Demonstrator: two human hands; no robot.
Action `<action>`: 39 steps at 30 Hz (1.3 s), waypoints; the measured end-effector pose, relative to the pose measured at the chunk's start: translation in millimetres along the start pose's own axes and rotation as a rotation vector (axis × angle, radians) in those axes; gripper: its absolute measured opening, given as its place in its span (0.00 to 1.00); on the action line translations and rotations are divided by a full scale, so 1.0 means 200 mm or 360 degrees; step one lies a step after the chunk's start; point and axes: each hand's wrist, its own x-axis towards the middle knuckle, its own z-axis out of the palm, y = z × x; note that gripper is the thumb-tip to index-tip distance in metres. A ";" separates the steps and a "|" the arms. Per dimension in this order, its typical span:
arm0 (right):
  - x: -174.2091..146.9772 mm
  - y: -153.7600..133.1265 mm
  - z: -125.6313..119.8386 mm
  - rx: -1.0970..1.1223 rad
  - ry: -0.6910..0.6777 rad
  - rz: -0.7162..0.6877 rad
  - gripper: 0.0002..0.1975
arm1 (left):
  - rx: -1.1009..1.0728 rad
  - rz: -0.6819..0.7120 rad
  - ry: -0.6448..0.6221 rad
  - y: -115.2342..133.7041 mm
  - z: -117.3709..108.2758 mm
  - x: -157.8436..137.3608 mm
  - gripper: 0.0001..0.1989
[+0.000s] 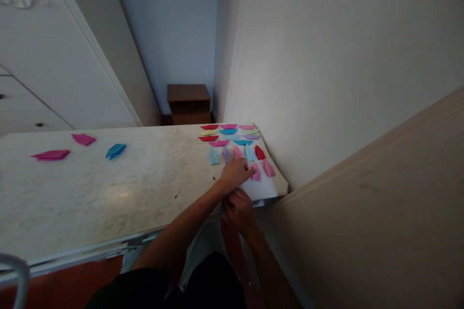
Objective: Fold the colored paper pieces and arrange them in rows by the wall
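My left hand (235,174) reaches over the right end of the table, thumb and fingertips pinched at the left edge of a pink folded paper (257,173). Just below it, at the table's front edge, my right hand (239,208) is closed with its fingers curled; whatever it may hold is hidden. Beyond my left hand stand folded papers in a row, among them a light blue one (213,156), a purple one (227,154) and a red one (260,152). Another pink folded paper (268,168) lies to the right. Farther back, several flat boat-shaped papers (219,143) lie in rows.
On the table's (152,178) left part lie two magenta folded papers (52,155) and a blue one (116,151). A wall (326,58) borders the right end. Behind the table are a white cabinet (54,58) and a small brown stand (189,94).
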 end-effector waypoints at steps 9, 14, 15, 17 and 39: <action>-0.01 -0.02 0.02 -0.0156 0.0039 -0.0044 0.10 | 0.0477 0.0667 -0.0253 -0.03 -0.01 0.01 0.12; -0.01 0.00 0.04 -0.0185 0.0099 -0.0036 0.10 | 0.0631 0.0674 -0.0274 -0.01 0.02 0.03 0.11; -0.02 0.00 0.04 -0.0187 0.0117 -0.0035 0.10 | 0.0633 0.0670 -0.0269 -0.01 0.03 0.03 0.11; -0.02 0.00 0.05 -0.0181 0.0134 -0.0030 0.10 | 0.0636 0.0648 -0.0249 -0.01 0.03 0.03 0.12; 0.00 -0.02 0.05 -0.0196 0.0114 0.0033 0.11 | 0.0248 0.0497 0.0213 -0.13 -0.16 -0.21 0.18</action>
